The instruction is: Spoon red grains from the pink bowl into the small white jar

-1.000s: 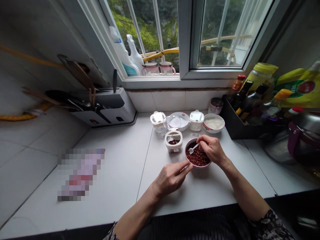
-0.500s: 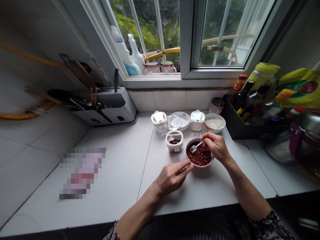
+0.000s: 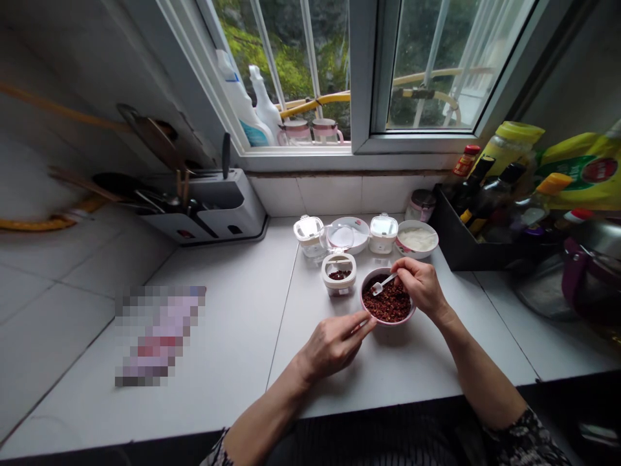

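The right hand (image 3: pixel 421 285) is clamped on the thin handle of a small white spoon (image 3: pixel 384 284), its scoop over coarse, dark red granules (image 3: pixel 392 307) in a round, smooth, pink-rimmed bowl (image 3: pixel 388 323). The bowl sits on the smooth white countertop (image 3: pixel 233 323). The left hand (image 3: pixel 334 343), apart from the right, touches the bowl's near-left rim with its fingertips; whether they grip it cannot be told. Just left of the bowl stands a rounded-square, clear-walled container (image 3: pixel 336 289) with a cream collar and similar granules inside.
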`<state>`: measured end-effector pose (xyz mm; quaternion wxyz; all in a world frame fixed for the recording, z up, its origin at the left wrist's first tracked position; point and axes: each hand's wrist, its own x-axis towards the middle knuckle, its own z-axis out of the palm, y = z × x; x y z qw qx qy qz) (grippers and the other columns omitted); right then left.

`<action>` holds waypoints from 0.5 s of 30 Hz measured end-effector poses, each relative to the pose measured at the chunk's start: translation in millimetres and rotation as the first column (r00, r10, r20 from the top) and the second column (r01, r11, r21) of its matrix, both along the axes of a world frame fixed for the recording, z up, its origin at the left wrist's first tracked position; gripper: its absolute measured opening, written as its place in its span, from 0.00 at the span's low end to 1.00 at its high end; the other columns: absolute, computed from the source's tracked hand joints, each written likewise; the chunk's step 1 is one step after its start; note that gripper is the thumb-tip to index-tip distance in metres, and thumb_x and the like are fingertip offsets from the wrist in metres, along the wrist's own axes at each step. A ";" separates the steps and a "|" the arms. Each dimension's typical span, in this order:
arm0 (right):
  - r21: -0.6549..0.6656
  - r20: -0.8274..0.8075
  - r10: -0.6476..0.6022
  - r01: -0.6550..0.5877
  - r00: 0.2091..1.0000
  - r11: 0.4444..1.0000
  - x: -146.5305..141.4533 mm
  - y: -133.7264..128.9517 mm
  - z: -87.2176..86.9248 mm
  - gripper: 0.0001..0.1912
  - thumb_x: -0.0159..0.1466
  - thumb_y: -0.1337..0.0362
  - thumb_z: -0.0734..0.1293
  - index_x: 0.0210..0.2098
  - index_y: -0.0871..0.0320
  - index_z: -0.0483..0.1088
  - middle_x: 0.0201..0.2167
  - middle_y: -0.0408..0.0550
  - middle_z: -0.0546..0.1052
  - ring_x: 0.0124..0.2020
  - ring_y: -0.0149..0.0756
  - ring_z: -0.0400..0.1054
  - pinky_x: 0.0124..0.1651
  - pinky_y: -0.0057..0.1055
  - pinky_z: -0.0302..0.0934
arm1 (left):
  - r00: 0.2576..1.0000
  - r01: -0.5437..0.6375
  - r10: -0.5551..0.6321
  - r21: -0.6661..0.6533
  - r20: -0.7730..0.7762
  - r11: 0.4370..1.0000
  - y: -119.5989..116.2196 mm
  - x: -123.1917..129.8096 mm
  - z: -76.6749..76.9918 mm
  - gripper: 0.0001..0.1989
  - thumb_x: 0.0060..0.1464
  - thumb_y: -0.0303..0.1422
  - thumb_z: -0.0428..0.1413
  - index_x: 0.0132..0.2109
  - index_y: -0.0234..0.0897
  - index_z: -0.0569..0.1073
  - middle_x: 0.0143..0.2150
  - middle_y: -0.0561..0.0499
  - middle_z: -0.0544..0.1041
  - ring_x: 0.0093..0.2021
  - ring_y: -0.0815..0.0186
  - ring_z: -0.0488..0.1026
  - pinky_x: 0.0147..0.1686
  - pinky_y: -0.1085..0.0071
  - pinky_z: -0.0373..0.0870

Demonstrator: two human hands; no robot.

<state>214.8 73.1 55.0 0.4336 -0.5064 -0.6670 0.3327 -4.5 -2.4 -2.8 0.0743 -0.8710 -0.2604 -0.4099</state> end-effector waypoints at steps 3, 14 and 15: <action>-0.072 -0.092 -0.029 0.022 0.995 0.997 0.0 0.9 2.2 0.08 0.54 0.63 0.61 0.26 0.57 0.72 0.16 0.41 0.71 0.17 0.30 0.61 0.20 0.26 0.55 | 1.000 -0.002 0.002 0.001 -0.006 1.000 -0.1 0.2 0.7 0.20 0.63 0.21 0.47 0.60 0.34 0.69 0.48 0.41 0.79 0.42 0.65 0.80 0.39 0.72 0.81; -0.222 -0.345 -0.052 -0.028 0.937 0.975 -0.5 6.8 8.5 0.09 0.51 0.60 0.67 0.27 0.59 0.73 0.17 0.43 0.75 0.15 0.26 0.60 0.19 0.24 0.54 | 1.000 0.001 -0.001 0.029 0.004 1.000 0.9 2.4 5.1 0.16 0.62 0.20 0.47 0.53 0.30 0.73 0.46 0.40 0.79 0.39 0.66 0.80 0.35 0.73 0.80; -0.223 -0.357 -0.046 -0.037 0.933 0.974 -2.6 6.5 8.9 0.09 0.52 0.59 0.68 0.28 0.60 0.74 0.19 0.44 0.76 0.15 0.26 0.60 0.20 0.24 0.55 | 1.000 0.001 -0.001 0.032 0.006 0.999 1.0 2.6 5.5 0.16 0.62 0.20 0.47 0.53 0.30 0.73 0.46 0.40 0.79 0.39 0.66 0.80 0.35 0.73 0.80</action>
